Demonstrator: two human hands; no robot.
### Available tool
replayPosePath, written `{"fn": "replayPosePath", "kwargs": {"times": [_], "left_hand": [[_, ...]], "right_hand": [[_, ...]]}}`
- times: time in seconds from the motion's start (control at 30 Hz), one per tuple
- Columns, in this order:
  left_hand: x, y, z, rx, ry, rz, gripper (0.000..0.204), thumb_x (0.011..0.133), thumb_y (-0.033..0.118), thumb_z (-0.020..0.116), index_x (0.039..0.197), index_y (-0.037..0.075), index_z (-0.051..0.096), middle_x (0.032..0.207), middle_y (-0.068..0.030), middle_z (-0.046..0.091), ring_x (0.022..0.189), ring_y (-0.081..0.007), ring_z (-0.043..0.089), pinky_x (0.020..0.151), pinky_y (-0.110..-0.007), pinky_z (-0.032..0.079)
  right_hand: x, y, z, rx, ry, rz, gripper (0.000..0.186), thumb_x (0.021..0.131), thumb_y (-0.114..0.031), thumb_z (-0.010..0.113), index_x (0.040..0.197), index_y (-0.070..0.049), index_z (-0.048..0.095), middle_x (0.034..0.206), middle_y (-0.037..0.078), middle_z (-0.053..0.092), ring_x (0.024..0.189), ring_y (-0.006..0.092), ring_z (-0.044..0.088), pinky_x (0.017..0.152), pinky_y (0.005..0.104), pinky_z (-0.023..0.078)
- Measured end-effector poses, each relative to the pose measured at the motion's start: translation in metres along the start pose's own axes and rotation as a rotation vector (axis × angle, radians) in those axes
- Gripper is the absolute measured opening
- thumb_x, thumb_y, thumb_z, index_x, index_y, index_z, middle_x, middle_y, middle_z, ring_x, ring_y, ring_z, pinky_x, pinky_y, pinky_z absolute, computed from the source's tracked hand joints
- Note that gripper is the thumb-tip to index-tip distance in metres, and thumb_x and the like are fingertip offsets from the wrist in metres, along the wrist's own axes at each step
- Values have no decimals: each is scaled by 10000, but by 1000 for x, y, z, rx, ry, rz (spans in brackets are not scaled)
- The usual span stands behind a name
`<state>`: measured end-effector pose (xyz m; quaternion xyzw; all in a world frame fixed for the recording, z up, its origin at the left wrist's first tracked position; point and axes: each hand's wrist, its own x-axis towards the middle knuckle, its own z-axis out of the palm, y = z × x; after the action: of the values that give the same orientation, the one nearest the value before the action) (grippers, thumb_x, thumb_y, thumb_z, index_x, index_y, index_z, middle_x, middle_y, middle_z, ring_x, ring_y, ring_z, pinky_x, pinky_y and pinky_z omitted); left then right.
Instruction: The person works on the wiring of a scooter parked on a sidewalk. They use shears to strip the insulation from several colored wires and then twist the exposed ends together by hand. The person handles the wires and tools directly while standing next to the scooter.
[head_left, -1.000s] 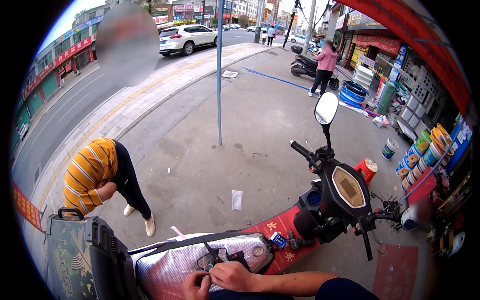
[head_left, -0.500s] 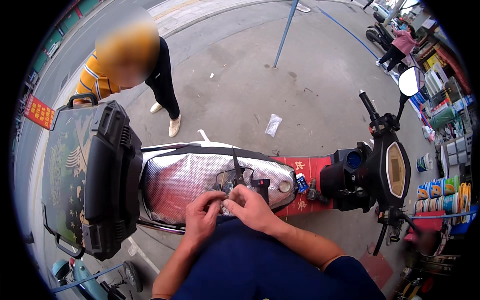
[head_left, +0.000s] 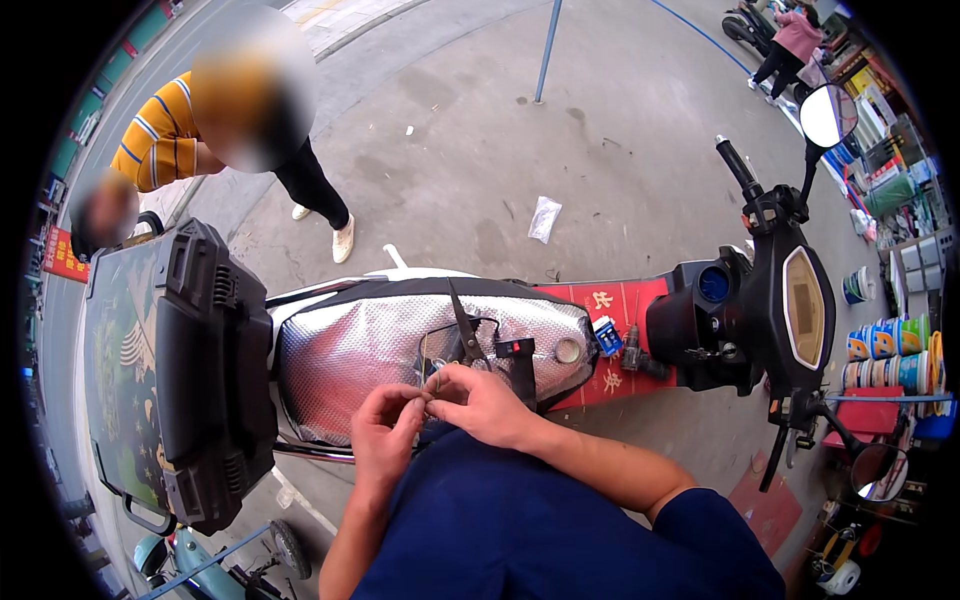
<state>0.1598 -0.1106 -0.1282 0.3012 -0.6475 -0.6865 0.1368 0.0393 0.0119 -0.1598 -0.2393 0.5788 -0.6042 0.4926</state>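
Note:
My left hand (head_left: 388,432) and my right hand (head_left: 470,410) meet low over the scooter seat, fingertips pinched on thin wires (head_left: 428,368). The seat has a silver quilted cover (head_left: 345,350). Just beyond my fingers lie black scissors (head_left: 468,338), pointing away from me, and a small black switch housing with a red button (head_left: 516,348). A blue-and-white small pack (head_left: 606,335) and what looks like a drill (head_left: 634,352) rest on the red footboard (head_left: 585,398).
A hard rear box (head_left: 175,380) stands left, handlebars (head_left: 800,310) right. A person in yellow stripes (head_left: 158,130) stands beyond the box, with a blurred shape beside them. A pole (head_left: 547,55) rises ahead; buckets (head_left: 885,370) crowd the right, near a person in pink (head_left: 795,35).
The view has tilted down onto the seat and my lap since the earliest frame. The person in yellow is less bent than then. My fingers remain together on the wires.

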Motion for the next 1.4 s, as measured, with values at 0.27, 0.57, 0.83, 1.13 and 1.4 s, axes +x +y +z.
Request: {"fn": "replayPosePath", "kwargs": {"times": [0.27,0.57,0.83,1.13,1.4], "left_hand": [[3,-8,8,623,192,459,183,792,-41,672,965,9,642,809,-95,654,645,-152,617,609,-284,508],[5,1,7,-120,99,-30,135,846,-66,620,976,-45,647,858,-84,657,704,-139,612,661,-253,508],[5,-11,3,-244,182,31,124,842,-58,652,951,-2,628,864,-47,645,727,-106,601,664,-233,503],[9,0,5,-411,149,-29,140,924,76,601,1036,-7,606,895,-79,654,767,-128,616,686,-247,511],[11,13,-17,-178,-155,-342,310,985,237,522,970,-44,651,810,-104,672,701,-136,612,667,-260,502]], "right_hand": [[-2,-17,-3,-101,59,-73,151,915,-124,625,1005,-2,626,851,37,670,777,70,592,691,248,478],[-1,-18,-7,-113,62,-96,151,910,-120,619,1003,-1,630,803,32,646,746,63,571,685,252,472],[0,-19,-6,-165,59,-118,162,908,-138,621,983,5,635,765,24,624,715,53,545,651,255,459],[1,-19,-6,-159,74,-72,157,918,-128,615,998,6,632,773,20,633,730,46,561,665,247,472],[0,-19,-6,-223,93,-77,148,921,-114,609,999,9,634,799,36,657,754,51,586,688,250,486]]}}
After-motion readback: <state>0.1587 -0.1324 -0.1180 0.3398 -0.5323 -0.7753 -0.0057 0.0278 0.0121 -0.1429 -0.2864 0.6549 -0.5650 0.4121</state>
